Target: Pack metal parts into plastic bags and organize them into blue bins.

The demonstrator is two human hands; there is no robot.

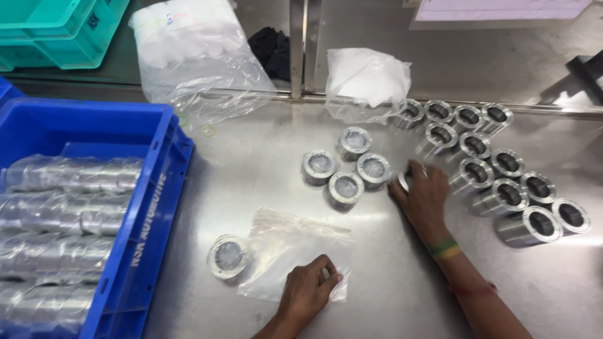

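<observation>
My left hand [308, 290] pinches the near corner of a clear plastic bag [290, 245] lying flat on the steel table. A wrapped metal ring [227, 256] rests just left of the bag. My right hand [422, 196] reaches forward and closes over a metal ring [405, 180] at the right edge of a cluster of several wrapped rings [346, 168]. Several bare metal rings [496, 172] lie in rows to the right of that hand.
A blue crate [151, 207] at the left holds bagged rows of rings. Clear plastic bags [188, 50] and a white bag [367, 78] lie at the back. A teal crate [59, 31] stands far left. The steel table [389, 282] has an upright post [297, 47].
</observation>
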